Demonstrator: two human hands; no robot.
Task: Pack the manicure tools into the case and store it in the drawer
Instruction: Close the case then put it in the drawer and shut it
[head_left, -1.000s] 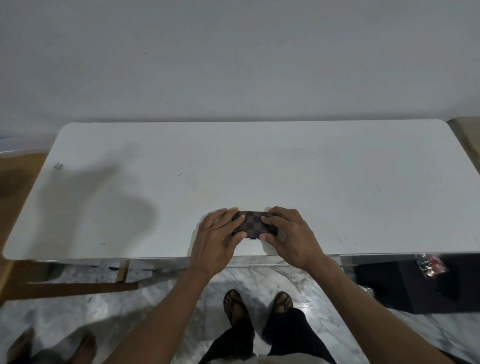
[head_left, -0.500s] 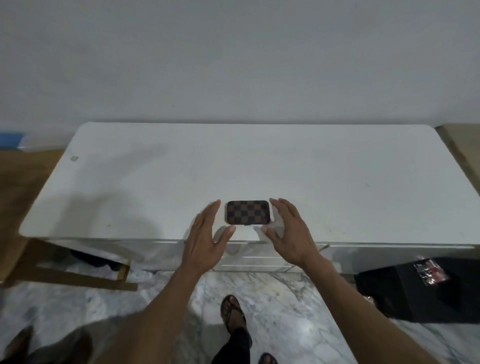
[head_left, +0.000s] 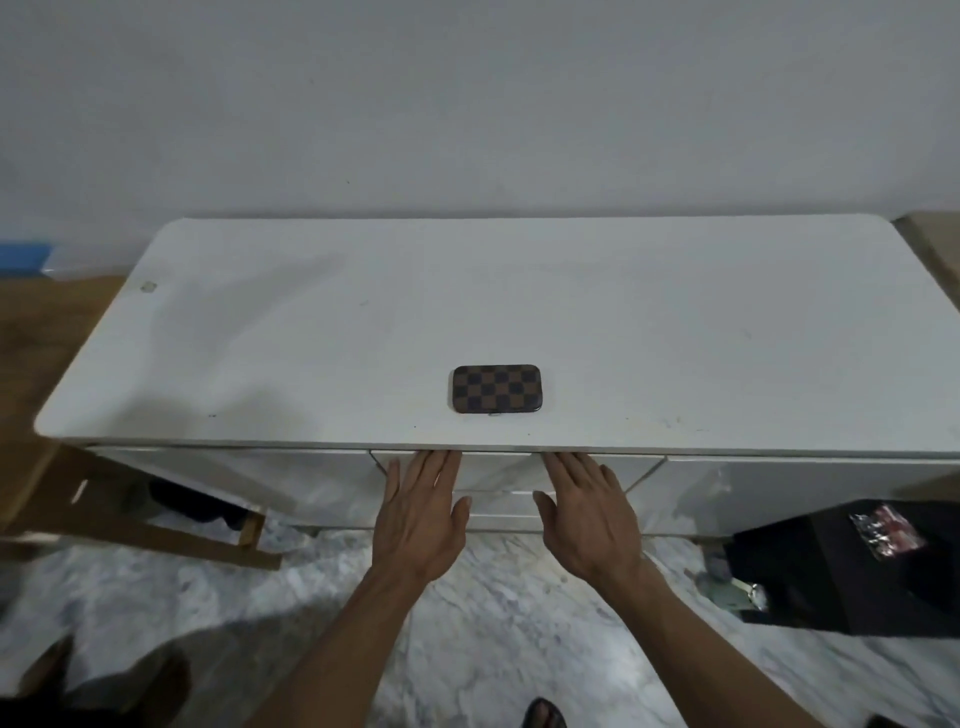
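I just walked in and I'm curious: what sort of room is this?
Probably a room in a home, perhaps a bedroom. A white drawer cabinet stands against a plain wall on a marble floor, with a checkered manicure case on top.

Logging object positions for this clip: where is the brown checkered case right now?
In the head view the closed brown checkered case lies flat on the white cabinet top, near its front edge at centre, just above both hands.

both hands (head_left: 421, 514) left the case (head_left: 495, 388), dropping to the drawer (head_left: 496, 470)
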